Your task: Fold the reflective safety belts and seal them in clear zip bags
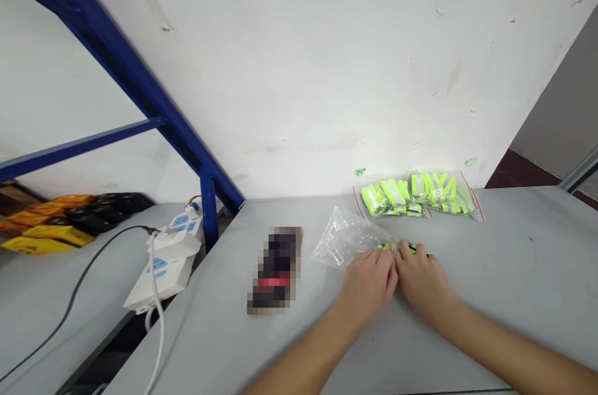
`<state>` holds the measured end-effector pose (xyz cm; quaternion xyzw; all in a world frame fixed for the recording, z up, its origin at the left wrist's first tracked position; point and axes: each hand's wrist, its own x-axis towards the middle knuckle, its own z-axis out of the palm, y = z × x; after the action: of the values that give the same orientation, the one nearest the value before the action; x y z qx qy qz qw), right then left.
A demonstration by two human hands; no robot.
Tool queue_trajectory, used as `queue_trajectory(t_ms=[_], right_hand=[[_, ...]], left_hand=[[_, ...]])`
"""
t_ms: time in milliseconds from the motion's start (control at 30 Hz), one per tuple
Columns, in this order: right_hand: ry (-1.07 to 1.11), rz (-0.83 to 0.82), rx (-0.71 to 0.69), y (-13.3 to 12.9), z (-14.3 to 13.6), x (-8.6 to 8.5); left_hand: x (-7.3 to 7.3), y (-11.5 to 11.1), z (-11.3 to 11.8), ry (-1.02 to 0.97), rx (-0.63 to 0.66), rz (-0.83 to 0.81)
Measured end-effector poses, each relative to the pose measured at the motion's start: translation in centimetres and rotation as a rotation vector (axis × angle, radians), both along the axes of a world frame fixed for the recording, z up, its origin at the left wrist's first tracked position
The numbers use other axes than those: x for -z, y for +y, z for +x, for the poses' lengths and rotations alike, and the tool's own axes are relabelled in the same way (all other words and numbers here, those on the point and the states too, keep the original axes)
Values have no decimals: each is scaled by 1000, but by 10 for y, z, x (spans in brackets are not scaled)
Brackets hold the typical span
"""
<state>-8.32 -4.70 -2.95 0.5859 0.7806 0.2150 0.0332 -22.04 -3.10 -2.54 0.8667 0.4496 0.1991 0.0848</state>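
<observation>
My left hand (371, 280) is closed on the edge of a clear plastic bag (343, 236), which lies flat and crinkled to its left. Right beside it, my right hand (423, 286) has its fingers curled over a neon-yellow reflective strap (413, 250). Bits of the same yellow show between and above the fingers; most of the strap is covered by both hands. I cannot tell how much of it is inside the bag. Just behind the hands lie bagged reflective straps, one pack (395, 197) at left and another (441, 192) at right, in red-edged zip bags.
A pixelated dark phone-like object (275, 273) lies on the grey table (514, 270) to the left. Further left are a white power strip (163, 270) with cables, a blue metal frame (140, 90), and yellow, orange and black packs (60, 227). A white wall (327, 71) stands behind.
</observation>
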Motion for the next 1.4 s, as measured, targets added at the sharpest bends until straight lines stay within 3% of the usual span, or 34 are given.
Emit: queue_trajectory(t_ms=[100,200,400,500,633,833,1100,1300,1400], right_hand=[[-12,-90,71,3,-12,-6],[65,-165,32,7,-14,-9],[474,-289,-253,-1,28,-2],[564,-329,-403,-7,52,5],[630,-236,-517,-9,63,16],[567,0,-587,-5,53,26],[615,105,-504,0,36,23],[647,-64,-714,-1,39,17],[784,-92,-695,2,43,23]], left_hand=[[0,5,-3,-90,-30,-90],[-1,9,-7,-172,-48,-204],[-4,13,-7,-69,-82,-239],[-4,13,-6,-32,-57,-209],[-2,13,-7,33,5,-93],[-2,5,-10,27,170,63],[-7,6,-11,-165,159,-89],[-11,9,-19,-306,72,1],[-10,7,-19,-270,175,-30]])
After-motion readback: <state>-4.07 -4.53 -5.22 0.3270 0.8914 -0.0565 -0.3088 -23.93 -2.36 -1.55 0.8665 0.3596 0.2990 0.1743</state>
